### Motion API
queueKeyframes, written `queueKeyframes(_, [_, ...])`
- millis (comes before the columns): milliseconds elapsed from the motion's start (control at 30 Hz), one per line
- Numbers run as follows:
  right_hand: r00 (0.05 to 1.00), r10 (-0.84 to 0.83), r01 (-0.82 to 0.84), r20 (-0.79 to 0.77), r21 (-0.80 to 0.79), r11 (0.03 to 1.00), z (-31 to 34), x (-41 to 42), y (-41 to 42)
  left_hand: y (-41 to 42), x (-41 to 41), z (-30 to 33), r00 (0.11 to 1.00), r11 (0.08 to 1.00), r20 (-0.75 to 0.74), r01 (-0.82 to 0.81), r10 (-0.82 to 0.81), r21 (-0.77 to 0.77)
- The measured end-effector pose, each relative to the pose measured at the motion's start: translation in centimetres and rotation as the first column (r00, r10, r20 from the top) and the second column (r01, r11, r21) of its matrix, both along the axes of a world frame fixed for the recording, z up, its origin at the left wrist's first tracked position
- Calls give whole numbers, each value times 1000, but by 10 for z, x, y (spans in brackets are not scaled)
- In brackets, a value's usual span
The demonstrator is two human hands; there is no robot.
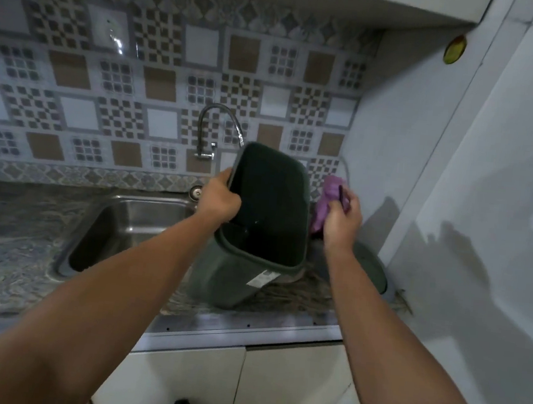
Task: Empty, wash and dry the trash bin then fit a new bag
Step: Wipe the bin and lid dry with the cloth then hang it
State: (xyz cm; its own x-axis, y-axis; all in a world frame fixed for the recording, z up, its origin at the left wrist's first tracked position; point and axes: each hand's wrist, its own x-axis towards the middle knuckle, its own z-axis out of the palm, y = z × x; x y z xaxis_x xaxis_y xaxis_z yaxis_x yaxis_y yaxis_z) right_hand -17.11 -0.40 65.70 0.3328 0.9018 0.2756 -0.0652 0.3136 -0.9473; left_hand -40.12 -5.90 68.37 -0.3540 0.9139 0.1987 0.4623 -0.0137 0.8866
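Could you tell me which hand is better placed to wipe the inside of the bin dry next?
The right hand: it already holds the purple cloth beside the dark green bin's open mouth. The left hand grips the bin's rim, keeping it tilted on the countertop, so it seems best left steadying.

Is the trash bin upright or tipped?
Tipped: the green trash bin leans on the countertop, its mouth facing the camera, left hand gripping its rim.

Dark green trash bin (pixel 245 265) tilted on counter, mouth open toward camera.

Tilted bin (pixel 245 265) blocks counter (pixel 8 240); sink (pixel 131 220) left lies open.
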Motion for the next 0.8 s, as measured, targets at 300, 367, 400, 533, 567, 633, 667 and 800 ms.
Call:
queueKeyframes(300, [-205,284,-176,937,-321,931,3,-5,-13,-1,20,10,933,984,-313,166,-176,-59])
queueKeyframes(367, [-246,382,-162,891,-427,890,-1,-10,-25,1,22,8,936,989,-321,148,-148,-24])
queueKeyframes(400, [-251,430,-178,867,-478,860,-1,-16,-33,3,23,7,941,991,-314,131,-128,-12])
queueKeyframes(533, [-133,628,-253,767,-639,727,-2,-40,-54,8,16,9,947,998,-313,69,-68,-9])
queueKeyframes(567, [-112,640,-262,760,-644,719,-1,-40,-55,7,15,11,938,997,-337,78,-78,-15])
queueKeyframes(633, [-160,634,-252,757,-652,715,2,-38,-54,7,14,13,911,995,-400,95,-99,-30])
queueKeyframes(667, [-221,610,-231,761,-649,725,5,-37,-52,8,13,13,904,994,-415,98,-105,-40])
queueKeyframes(800, [-443,497,-93,746,-590,802,17,-27,-30,7,12,11,874,985,-454,143,-173,-101])
